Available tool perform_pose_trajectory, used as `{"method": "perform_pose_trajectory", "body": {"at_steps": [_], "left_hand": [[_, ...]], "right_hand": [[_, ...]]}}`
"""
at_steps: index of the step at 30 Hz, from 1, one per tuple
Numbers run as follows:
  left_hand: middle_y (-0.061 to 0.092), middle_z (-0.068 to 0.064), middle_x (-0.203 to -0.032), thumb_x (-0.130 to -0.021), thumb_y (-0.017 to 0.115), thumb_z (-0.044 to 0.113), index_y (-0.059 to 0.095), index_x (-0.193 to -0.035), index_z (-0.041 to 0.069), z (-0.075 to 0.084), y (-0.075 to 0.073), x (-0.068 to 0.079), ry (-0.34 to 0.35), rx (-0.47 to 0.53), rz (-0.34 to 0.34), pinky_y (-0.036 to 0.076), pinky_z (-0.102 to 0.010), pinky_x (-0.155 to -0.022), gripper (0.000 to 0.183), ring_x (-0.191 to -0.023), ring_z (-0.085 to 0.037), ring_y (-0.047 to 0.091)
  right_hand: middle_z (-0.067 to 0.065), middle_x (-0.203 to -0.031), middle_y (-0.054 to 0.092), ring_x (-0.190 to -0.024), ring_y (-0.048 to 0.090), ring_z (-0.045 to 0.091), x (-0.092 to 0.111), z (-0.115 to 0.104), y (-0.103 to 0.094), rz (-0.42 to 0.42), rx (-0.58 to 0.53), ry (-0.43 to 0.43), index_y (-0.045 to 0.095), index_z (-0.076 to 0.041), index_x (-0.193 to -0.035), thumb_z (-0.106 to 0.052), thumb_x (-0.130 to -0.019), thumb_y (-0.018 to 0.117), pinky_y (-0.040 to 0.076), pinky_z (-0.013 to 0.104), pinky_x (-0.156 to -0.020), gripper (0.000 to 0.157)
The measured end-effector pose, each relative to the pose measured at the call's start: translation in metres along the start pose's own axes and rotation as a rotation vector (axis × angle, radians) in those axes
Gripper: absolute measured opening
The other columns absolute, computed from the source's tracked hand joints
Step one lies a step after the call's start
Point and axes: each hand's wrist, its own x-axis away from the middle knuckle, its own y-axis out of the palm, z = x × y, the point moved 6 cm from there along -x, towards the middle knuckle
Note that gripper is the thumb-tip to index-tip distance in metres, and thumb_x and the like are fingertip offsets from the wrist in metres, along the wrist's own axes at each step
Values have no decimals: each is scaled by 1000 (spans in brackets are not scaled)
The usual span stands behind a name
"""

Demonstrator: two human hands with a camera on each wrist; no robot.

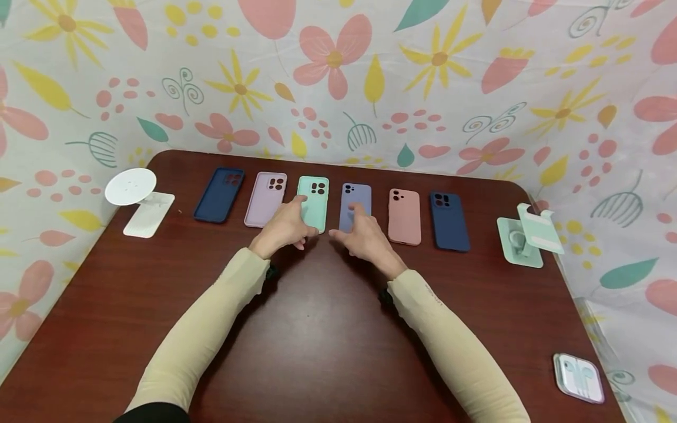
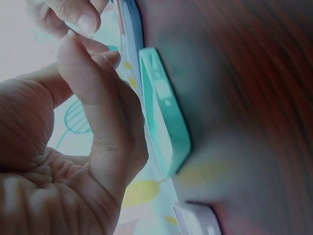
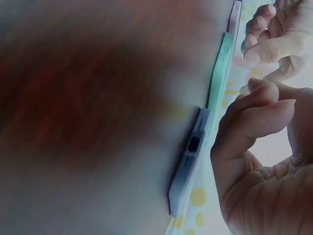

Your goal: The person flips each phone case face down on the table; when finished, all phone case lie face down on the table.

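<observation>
Several phone cases lie in a row on the table. My left hand (image 1: 286, 225) is over the lower left part of a mint green case (image 1: 320, 208), fingers loosely bent and holding nothing. In the left wrist view a gap shows between the left fingers (image 2: 105, 112) and the mint rim (image 2: 177, 125). Above a periwinkle case (image 1: 362, 195) hovers my right hand (image 1: 366, 236), also holding nothing, its thumb spread to the left. The right wrist view shows that case's bottom edge with its port cutout (image 3: 194, 143), apart from the right fingers (image 3: 244, 122).
Left of the mint case lie a lilac case (image 1: 262, 205) and a navy case (image 1: 218, 197). To the right are a pink case (image 1: 404, 218) and another navy case (image 1: 450, 224). A white stand (image 1: 149, 215), a mint phone stand (image 1: 520, 241) and boxed earphones (image 1: 579, 378) sit toward the sides.
</observation>
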Motion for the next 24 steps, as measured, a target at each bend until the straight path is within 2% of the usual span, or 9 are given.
{"method": "perform_pose_trajectory", "body": {"at_steps": [7, 11, 19, 24], "left_hand": [[74, -18, -89, -93, 82, 5, 25, -172, 6, -12, -10, -3, -12, 23, 14, 67, -35, -59, 97, -50, -12, 67], [73, -15, -85, -93, 83, 4, 24, -173, 5, -17, -12, -2, -28, 31, 0, 67, -33, -57, 99, -50, -13, 68], [73, -14, -81, -94, 83, 5, 24, -172, 4, -21, -15, -3, -29, 52, -17, 66, -33, -57, 97, -50, -15, 68], [73, -13, -80, -94, 83, 6, 23, -173, 4, -23, -17, -3, -53, 64, -32, 66, -32, -58, 99, -50, -14, 67]], "right_hand": [[6, -65, 67, -51, 67, 20, -6, -7, 11, -16, 20, 32, 26, -8, -170, -38, -102, 78, 50, 27, -50, 91], [8, -62, 69, -50, 66, 19, -11, -11, 17, -39, 35, 34, 25, -7, -170, -37, -102, 79, 50, 28, -48, 92], [7, -65, 70, -54, 68, 21, -32, -9, 35, -129, 51, 31, 15, -4, -173, -40, -101, 79, 55, 33, -51, 104], [9, -69, 70, -54, 68, 20, -32, -19, 41, -132, 66, 25, 20, -2, -170, -36, -100, 81, 56, 31, -50, 98]]}}
